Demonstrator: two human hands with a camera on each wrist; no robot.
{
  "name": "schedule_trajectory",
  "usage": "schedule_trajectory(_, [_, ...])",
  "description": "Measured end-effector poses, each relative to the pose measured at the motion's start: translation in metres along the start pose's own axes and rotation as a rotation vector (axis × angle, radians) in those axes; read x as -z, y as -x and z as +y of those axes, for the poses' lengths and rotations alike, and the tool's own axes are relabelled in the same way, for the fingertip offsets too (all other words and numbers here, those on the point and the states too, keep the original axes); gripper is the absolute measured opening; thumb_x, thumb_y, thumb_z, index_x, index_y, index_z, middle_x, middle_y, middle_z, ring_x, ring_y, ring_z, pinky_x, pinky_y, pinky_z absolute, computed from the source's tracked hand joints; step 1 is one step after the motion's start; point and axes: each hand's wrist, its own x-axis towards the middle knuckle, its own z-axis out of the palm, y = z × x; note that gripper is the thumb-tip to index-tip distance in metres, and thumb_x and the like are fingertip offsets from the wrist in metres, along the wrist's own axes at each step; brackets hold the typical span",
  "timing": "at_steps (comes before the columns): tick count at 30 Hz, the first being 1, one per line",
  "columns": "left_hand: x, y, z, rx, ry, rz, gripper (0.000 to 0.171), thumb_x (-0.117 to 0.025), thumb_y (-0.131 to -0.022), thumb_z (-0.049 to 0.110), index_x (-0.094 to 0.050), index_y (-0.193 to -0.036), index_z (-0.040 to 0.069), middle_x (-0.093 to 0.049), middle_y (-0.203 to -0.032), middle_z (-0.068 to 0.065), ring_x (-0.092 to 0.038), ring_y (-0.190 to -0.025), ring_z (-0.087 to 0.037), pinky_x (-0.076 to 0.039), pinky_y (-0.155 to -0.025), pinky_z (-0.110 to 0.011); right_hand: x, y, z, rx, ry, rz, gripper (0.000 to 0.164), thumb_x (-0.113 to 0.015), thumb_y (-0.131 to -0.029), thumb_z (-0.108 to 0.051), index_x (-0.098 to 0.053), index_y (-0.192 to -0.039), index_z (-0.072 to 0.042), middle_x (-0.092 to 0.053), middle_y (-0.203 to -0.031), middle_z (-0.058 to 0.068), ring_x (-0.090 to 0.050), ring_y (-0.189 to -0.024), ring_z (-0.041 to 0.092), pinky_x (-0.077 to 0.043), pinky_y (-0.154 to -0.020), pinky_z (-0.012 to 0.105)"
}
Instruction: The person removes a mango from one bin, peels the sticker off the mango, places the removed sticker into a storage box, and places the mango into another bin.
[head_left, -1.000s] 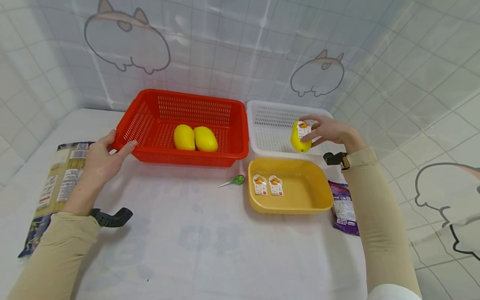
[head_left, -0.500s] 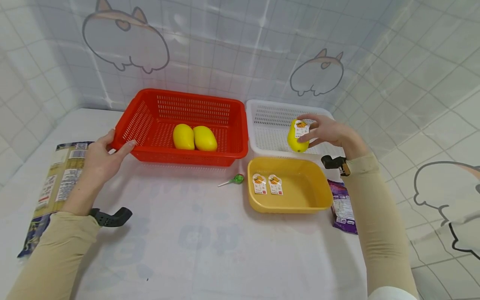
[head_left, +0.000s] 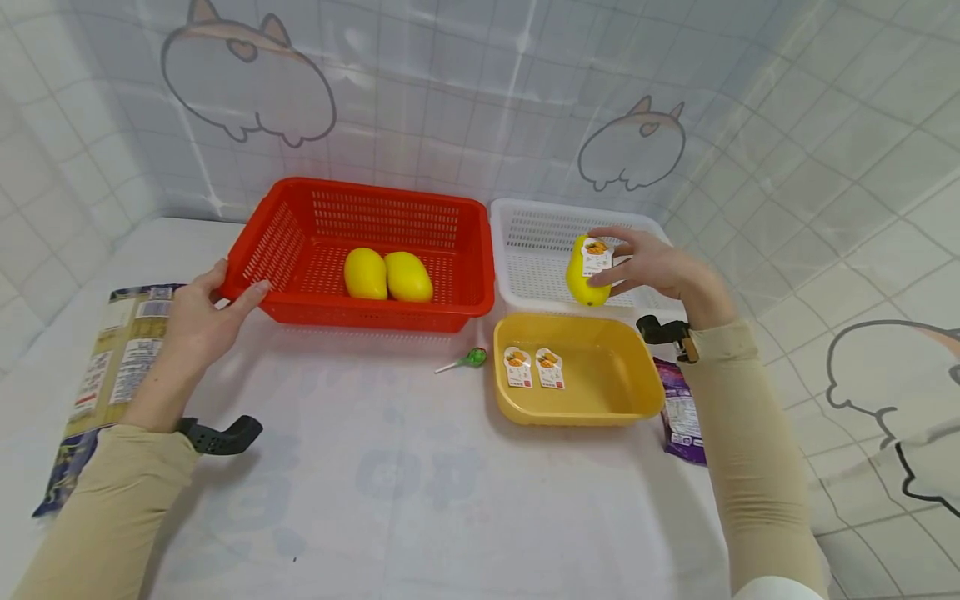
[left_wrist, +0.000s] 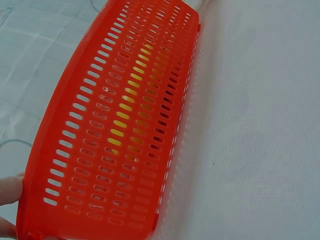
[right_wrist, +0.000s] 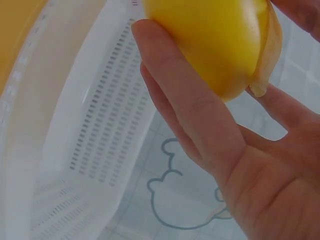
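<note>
My left hand (head_left: 206, 314) grips the front left corner of a red plastic basket (head_left: 360, 315). Two yellow mangoes lie side by side inside it, a left mango (head_left: 366, 273) and a right mango (head_left: 408, 277). From the left wrist, fingertips (left_wrist: 10, 191) show at the basket's rim, and yellow shows through the slots. Over the front of a white basket (head_left: 536, 273), my right hand (head_left: 651, 265) holds another mango (head_left: 577, 279) between thumb and fingers. A picture label (head_left: 597, 257) is on that mango. The right wrist view shows fingers around the held mango (right_wrist: 215, 45).
A yellow tub (head_left: 592, 387) with two picture labels (head_left: 534, 368) stands before the white basket. Left of it lies a green lollipop (head_left: 475, 357). A purple packet (head_left: 682, 417) is partly behind the right arm, a noodle packet (head_left: 112, 375) beside the left one.
My right hand has shifted slightly left with the mango. The left hand stays at the red basket's corner.
</note>
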Motion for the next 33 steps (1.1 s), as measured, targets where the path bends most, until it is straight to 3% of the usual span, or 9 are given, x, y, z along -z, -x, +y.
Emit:
schedule_trajectory(4, [0.000,0.000,0.000,0.002,0.002,0.001,0.088,-0.043,-0.098,0.060,-0.002,-0.159,0.011,-0.019,-0.163,-0.025,-0.028,-0.143,-0.049,-0.041,-0.105,-0.065,-0.003,0.005,-0.003,0.019,0.006,0.013,0.085,-0.078,-0.089,-0.023,-0.029,-0.158,-0.024,-0.029,-0.156,0.024,-0.059,-0.117,0.040,-0.056,-0.094,0.048])
schedule_trajectory(11, [0.000,0.000,-0.001,-0.005,-0.006,0.006,0.087,-0.042,-0.099,0.059,-0.003,-0.159,0.011,-0.018,-0.164,-0.024,-0.030,-0.142,-0.049,-0.041,-0.106,-0.065,-0.010,0.014,-0.007,0.043,0.027,0.039,0.084,-0.078,-0.089,-0.024,-0.030,-0.157,-0.022,-0.036,-0.152,0.022,-0.065,-0.106,0.037,-0.057,-0.093,0.049])
schedule_trajectory(23, [-0.002,-0.001,-0.002,-0.003,-0.001,0.005,0.087,-0.042,-0.099,0.059,-0.002,-0.159,0.010,-0.017,-0.163,-0.025,-0.026,-0.144,-0.049,-0.039,-0.106,-0.067,-0.026,0.029,-0.010,0.069,0.077,0.063,0.083,-0.079,-0.088,-0.028,-0.033,-0.156,-0.023,-0.034,-0.154,0.019,-0.060,-0.118,0.038,-0.052,-0.099,0.054])
schedule_trajectory(29, [-0.002,-0.001,-0.003,-0.005,0.003,0.001,0.087,-0.042,-0.099,0.058,-0.002,-0.159,0.010,-0.015,-0.164,-0.024,-0.023,-0.146,-0.049,-0.039,-0.105,-0.067,-0.034,0.033,-0.010,0.064,0.107,0.084,0.082,-0.080,-0.085,-0.034,-0.036,-0.154,-0.029,-0.035,-0.156,0.016,-0.063,-0.113,0.034,-0.047,-0.104,0.058])
schedule_trajectory(33, [-0.001,-0.002,-0.003,-0.008,0.001,0.001,0.086,-0.042,-0.099,0.058,-0.003,-0.159,0.010,-0.014,-0.164,-0.023,-0.023,-0.146,-0.049,-0.039,-0.105,-0.067,-0.042,0.034,-0.009,0.073,0.127,0.096,0.081,-0.081,-0.083,-0.038,-0.039,-0.153,-0.032,-0.036,-0.156,0.013,-0.058,-0.118,0.034,-0.049,-0.102,0.057])
